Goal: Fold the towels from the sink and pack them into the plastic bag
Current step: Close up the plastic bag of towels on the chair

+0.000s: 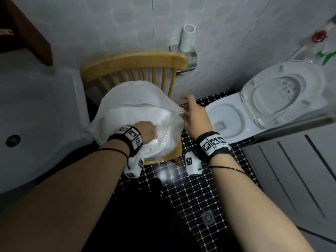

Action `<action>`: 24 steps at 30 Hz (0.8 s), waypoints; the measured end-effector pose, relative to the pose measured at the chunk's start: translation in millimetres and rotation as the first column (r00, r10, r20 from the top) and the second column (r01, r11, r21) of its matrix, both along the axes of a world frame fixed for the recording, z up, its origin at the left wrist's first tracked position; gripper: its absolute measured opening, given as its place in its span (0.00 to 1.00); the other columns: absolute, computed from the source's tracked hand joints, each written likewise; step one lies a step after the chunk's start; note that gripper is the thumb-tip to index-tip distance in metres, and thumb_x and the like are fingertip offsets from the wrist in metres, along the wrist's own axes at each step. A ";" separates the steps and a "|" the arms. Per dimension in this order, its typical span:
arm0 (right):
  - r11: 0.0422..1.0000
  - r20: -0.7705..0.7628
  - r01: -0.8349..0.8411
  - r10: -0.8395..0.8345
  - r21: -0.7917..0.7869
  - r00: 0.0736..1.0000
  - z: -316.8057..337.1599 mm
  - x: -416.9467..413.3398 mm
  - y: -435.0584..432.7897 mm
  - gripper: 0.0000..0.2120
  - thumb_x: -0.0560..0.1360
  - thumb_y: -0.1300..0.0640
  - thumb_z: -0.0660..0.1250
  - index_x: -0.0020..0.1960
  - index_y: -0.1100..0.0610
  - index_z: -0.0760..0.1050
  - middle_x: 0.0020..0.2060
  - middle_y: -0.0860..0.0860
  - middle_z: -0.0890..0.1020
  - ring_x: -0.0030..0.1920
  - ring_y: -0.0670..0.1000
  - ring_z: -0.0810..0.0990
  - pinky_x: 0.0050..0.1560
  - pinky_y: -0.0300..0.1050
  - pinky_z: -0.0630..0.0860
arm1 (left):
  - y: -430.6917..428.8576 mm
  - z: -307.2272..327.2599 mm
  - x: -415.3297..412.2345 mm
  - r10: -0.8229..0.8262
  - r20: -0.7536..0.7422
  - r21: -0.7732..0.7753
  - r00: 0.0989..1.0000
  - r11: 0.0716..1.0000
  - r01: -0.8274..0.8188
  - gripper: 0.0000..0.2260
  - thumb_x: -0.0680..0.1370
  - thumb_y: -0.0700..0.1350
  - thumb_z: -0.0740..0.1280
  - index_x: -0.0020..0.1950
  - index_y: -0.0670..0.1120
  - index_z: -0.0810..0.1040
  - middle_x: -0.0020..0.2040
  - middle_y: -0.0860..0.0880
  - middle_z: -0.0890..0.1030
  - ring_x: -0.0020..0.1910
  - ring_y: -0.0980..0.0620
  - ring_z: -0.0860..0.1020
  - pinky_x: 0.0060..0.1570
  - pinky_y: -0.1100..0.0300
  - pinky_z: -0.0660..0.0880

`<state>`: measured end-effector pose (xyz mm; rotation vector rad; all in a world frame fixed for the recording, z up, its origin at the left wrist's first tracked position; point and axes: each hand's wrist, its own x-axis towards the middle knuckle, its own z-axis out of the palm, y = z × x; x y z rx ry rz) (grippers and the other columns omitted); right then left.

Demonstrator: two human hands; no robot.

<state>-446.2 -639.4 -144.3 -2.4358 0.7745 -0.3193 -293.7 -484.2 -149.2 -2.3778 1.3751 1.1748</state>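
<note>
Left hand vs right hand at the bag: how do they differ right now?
The left hand sits low, reaching into the plastic bag onto the white towels; the right hand is higher, outside at the bag's right edge. The right hand pinches the rim, pulling it taut; the left hand's fingers are hidden, so its grip is unclear. Both wear marker wristbands.

Colour survey: mostly white and grey fittings over a black floor.
Bag [134, 95] translucent white; towels [163, 118] inside it white. Chair [134, 62] honey-yellow wood. Floor [190, 190] small black square tiles in a pale grout grid; drain [207, 218] grey. Wall [109, 24] pale grey tiles with a faint mottled square pattern. Sink [36, 106], toilet [272, 99] and pipe [187, 38] white. Wristbands [130, 138] black, carrying white blocks printed with black-and-white square codes. Door [291, 170] grey with darker stripes.
</note>
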 end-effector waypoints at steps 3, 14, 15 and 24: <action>0.991 0.019 0.127 -0.128 0.042 0.992 -4.8 -2.7 2.6 0.05 0.78 0.59 0.72 0.55 0.55 0.82 0.45 0.51 0.86 0.44 0.53 0.82 0.46 0.43 0.73 | 11.3 6.9 15.9 0.086 -0.057 -0.096 0.995 0.991 -0.091 0.16 0.85 0.49 0.60 0.45 0.43 0.81 0.51 0.45 0.84 0.51 0.43 0.79 0.56 0.52 0.74; 0.992 -0.047 0.120 -0.121 -0.028 0.992 8.4 10.6 1.5 0.09 0.78 0.52 0.75 0.43 0.56 0.85 0.38 0.53 0.86 0.40 0.57 0.82 0.45 0.52 0.80 | 9.2 49.5 19.2 0.094 0.161 -0.231 0.982 0.971 -0.055 0.03 0.78 0.48 0.67 0.45 0.53 0.75 0.51 0.50 0.81 0.49 0.45 0.79 0.48 0.51 0.76; 0.995 -0.063 0.091 -0.094 -0.036 0.994 9.5 14.2 -2.1 0.09 0.78 0.52 0.76 0.42 0.55 0.85 0.37 0.53 0.86 0.40 0.57 0.82 0.44 0.53 0.80 | 3.5 52.9 17.0 0.110 0.129 -0.314 0.985 0.947 -0.065 0.07 0.76 0.50 0.71 0.48 0.55 0.73 0.50 0.53 0.80 0.48 0.47 0.80 0.47 0.51 0.77; 0.995 -0.252 -0.041 0.063 0.092 0.966 15.8 9.6 -41.9 0.11 0.71 0.50 0.81 0.38 0.53 0.82 0.33 0.50 0.83 0.37 0.53 0.83 0.40 0.49 0.81 | -50.1 58.9 -30.1 0.173 0.140 -0.522 0.975 0.850 -0.076 0.23 0.68 0.58 0.83 0.58 0.54 0.80 0.65 0.55 0.69 0.54 0.51 0.78 0.51 0.51 0.78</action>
